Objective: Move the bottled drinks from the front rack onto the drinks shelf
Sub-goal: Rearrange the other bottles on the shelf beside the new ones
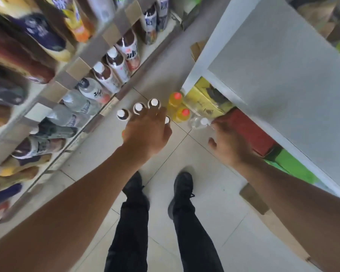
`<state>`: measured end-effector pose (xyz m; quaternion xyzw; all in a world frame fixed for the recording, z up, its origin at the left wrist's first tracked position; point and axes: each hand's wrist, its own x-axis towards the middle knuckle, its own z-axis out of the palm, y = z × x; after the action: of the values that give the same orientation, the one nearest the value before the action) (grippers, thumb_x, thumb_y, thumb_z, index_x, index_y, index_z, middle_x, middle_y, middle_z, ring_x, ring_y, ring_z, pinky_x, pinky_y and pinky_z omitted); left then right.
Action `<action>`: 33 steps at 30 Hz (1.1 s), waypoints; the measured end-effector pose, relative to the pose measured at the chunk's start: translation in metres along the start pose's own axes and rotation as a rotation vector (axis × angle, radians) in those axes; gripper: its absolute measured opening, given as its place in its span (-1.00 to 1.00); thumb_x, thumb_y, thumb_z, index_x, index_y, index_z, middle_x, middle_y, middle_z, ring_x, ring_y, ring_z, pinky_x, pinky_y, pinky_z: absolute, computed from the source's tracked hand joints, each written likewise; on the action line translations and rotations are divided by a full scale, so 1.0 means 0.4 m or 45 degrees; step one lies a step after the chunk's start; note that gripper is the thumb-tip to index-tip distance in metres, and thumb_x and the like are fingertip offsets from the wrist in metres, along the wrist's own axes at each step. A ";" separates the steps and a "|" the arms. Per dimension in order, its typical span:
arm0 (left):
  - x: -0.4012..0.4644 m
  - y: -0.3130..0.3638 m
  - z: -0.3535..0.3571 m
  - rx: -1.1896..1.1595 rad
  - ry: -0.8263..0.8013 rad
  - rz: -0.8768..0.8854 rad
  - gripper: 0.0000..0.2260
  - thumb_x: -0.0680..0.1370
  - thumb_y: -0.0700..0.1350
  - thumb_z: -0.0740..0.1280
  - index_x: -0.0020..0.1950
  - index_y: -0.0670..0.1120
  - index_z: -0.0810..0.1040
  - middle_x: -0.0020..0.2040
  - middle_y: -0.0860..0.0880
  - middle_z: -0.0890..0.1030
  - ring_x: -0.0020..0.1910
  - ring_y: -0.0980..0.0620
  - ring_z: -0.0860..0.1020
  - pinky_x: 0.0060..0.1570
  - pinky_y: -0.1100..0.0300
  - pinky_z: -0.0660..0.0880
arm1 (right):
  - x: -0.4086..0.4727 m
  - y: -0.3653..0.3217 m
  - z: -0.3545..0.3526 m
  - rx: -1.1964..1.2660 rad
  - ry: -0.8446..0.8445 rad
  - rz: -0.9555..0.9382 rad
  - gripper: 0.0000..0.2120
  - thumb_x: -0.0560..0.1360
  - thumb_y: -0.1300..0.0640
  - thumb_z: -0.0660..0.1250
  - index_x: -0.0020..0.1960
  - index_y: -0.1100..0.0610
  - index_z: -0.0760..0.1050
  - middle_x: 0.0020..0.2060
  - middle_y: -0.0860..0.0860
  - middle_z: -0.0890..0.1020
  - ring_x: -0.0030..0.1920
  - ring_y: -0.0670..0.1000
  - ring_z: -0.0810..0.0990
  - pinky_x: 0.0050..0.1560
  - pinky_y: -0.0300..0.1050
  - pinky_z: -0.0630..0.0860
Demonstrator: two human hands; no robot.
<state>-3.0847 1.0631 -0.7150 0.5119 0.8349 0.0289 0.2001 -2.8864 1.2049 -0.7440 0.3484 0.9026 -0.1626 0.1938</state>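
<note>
My left hand (147, 134) hangs over the floor and grips several dark bottles (138, 108) by their necks, their white caps poking out between the fingers. My right hand (229, 143) is stretched out low by the grey rack (279, 61), thumb spread wide, fingertips at the white cap of a clear bottle (197, 122). Two yellow bottles with orange-red caps (182, 113) stand just left of the clear one, at the rack's foot. The drinks shelf (81, 68) runs along the left, lined with blurred bottles.
Under the rack's top sit a yellow box (206, 101), a red box (251, 130) and a green one (294, 167). Cardboard strips (271, 216) lie on the tiled floor at the right. My legs and black shoes stand in the aisle between shelf and rack.
</note>
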 end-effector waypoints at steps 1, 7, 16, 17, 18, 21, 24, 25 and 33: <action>0.009 -0.009 0.041 -0.022 -0.012 -0.005 -0.64 0.59 0.04 0.18 0.33 -0.11 0.40 0.17 -0.15 0.51 0.12 -0.21 0.51 -0.01 -0.04 0.45 | 0.029 0.006 0.038 0.028 -0.015 0.043 -0.61 0.53 0.07 0.31 0.31 0.18 0.40 0.10 0.18 0.56 0.08 0.21 0.57 -0.05 0.11 0.59; 0.066 -0.053 0.280 0.007 -0.224 -0.024 -0.58 0.62 0.08 0.16 0.42 -0.08 0.31 0.26 -0.10 0.47 0.21 -0.14 0.46 0.10 -0.05 0.42 | 0.186 0.052 0.257 0.114 -0.053 0.186 -0.48 0.52 0.09 0.32 0.42 0.20 0.30 0.28 0.22 0.45 0.25 0.25 0.47 0.16 0.12 0.50; 0.149 -0.050 0.441 0.088 -0.236 0.068 -0.64 0.62 0.03 0.16 0.36 -0.12 0.36 0.15 -0.12 0.52 0.11 -0.15 0.51 0.04 -0.04 0.45 | 0.303 0.151 0.413 0.027 -0.033 0.192 -0.47 0.53 0.15 0.33 0.45 0.15 0.26 0.26 0.25 0.39 0.22 0.28 0.44 0.11 0.13 0.51; 0.151 -0.048 0.448 0.085 -0.244 0.074 -0.64 0.62 0.02 0.17 0.36 -0.12 0.37 0.16 -0.12 0.52 0.12 -0.15 0.51 0.04 -0.04 0.46 | 0.311 0.157 0.418 0.032 -0.040 0.187 -0.47 0.53 0.16 0.33 0.46 0.14 0.26 0.24 0.26 0.40 0.20 0.28 0.46 0.10 0.13 0.50; 0.152 -0.048 0.455 0.079 -0.255 0.080 -0.64 0.62 0.02 0.17 0.36 -0.11 0.37 0.18 -0.12 0.52 0.13 -0.15 0.51 0.03 -0.04 0.45 | 0.320 0.162 0.423 0.033 -0.066 0.187 -0.48 0.54 0.16 0.33 0.46 0.12 0.26 0.22 0.25 0.42 0.19 0.29 0.47 0.09 0.12 0.48; 0.144 -0.054 0.468 0.088 -0.281 0.097 -0.63 0.62 0.03 0.17 0.38 -0.10 0.37 0.21 -0.11 0.52 0.14 -0.14 0.51 0.01 -0.02 0.44 | 0.345 0.172 0.430 -0.037 -0.132 0.185 -0.56 0.57 0.21 0.29 0.41 0.12 0.30 0.15 0.25 0.48 0.14 0.30 0.52 0.05 0.09 0.48; 0.128 -0.058 0.464 0.101 -0.316 0.087 -0.62 0.63 0.05 0.15 0.39 -0.09 0.37 0.24 -0.09 0.53 0.17 -0.13 0.51 0.01 0.00 0.44 | 0.360 0.188 0.432 -0.176 -0.116 0.148 -0.69 0.57 0.25 0.26 0.30 0.18 0.36 0.04 0.25 0.54 0.07 0.29 0.57 -0.04 0.06 0.50; 0.122 -0.058 0.459 0.097 -0.328 0.076 -0.62 0.63 0.06 0.14 0.39 -0.09 0.37 0.24 -0.09 0.53 0.17 -0.12 0.51 0.01 0.00 0.44 | 0.360 0.191 0.432 -0.200 -0.117 0.140 -0.72 0.57 0.25 0.26 0.28 0.19 0.37 0.01 0.25 0.56 0.05 0.29 0.58 -0.07 0.05 0.50; 0.090 -0.041 0.363 0.045 -0.322 0.083 -0.64 0.63 0.05 0.16 0.39 -0.06 0.37 0.24 -0.06 0.53 0.18 -0.11 0.50 -0.02 0.04 0.40 | 0.249 0.153 0.352 -0.174 -0.026 0.072 -0.80 0.56 0.22 0.24 0.18 0.19 0.44 -0.02 0.22 0.60 0.01 0.25 0.59 -0.13 0.03 0.48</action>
<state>-3.0601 1.0636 -0.8634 0.5417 0.7864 -0.0443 0.2936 -2.8786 1.2439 -0.9225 0.3582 0.8993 -0.0987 0.2308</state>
